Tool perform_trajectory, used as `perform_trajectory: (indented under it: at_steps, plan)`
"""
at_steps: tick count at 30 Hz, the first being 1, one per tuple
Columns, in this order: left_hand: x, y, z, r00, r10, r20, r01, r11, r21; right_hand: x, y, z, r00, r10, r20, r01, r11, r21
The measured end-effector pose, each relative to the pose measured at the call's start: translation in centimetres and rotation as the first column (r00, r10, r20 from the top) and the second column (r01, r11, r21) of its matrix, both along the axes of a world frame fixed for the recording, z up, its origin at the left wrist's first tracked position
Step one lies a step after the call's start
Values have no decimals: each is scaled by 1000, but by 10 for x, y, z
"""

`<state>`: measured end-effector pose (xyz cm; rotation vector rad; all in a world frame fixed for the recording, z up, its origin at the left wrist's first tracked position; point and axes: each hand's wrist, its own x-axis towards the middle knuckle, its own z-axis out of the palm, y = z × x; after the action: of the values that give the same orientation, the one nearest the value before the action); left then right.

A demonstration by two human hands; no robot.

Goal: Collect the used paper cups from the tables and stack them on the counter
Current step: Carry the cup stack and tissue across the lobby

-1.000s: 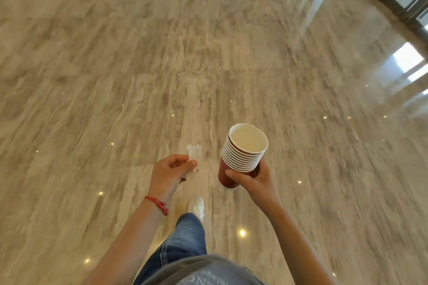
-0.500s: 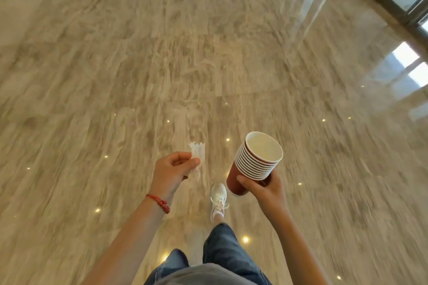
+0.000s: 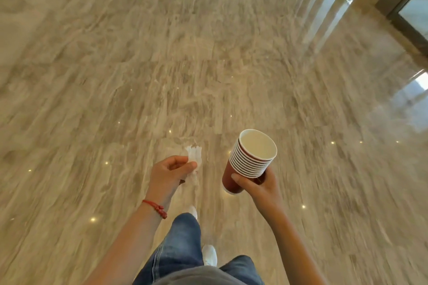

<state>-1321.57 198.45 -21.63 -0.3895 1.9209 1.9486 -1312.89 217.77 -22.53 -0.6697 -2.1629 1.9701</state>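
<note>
I see jeans (image 3: 183, 243), white shoe (image 3: 209, 258) below: mid-stride on marble floor (image 3: 162, 65). Left hand (image 3: 170, 172), red cord (image 3: 155, 208) at wrist, pinches crumpled tissue (image 3: 194, 157) between thumb and curled fingers. Right hand (image 3: 259, 184) wraps fingers round base of cups (image 3: 251, 159), nested in one tilted stack, top one empty, held beside left hand. No tables, no bench in view. My read: carrying leg, collecting apparently done. Next: reach bench, set stack down upright; tilt risks slipping.
</note>
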Motion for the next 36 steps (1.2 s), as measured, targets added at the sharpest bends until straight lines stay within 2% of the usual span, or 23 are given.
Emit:
perform_trajectory:
  at_steps: [8, 15, 22, 29, 36]
  plan:
    - [-172, 46, -17, 1000, -4, 21, 4, 1000, 30, -167, 44, -18, 1000, -20, 24, 20, 1000, -9]
    - [-341, 91, 5, 998, -68, -18, 68, 997, 26, -324, 85, -1, 999, -46, -5, 46, 999, 1]
    - [-459, 143, 0, 997, -82, 10, 82, 996, 25, -437, 133, -8, 996, -85, 31, 86, 996, -33]
    - [-590, 216, -17, 997, -72, 24, 72, 997, 22, -580, 209, -17, 997, -76, -12, 76, 997, -32]
    - [-733, 294, 8, 999, -41, -27, 43, 998, 44, -727, 295, 6, 999, -35, -24, 34, 999, -16]
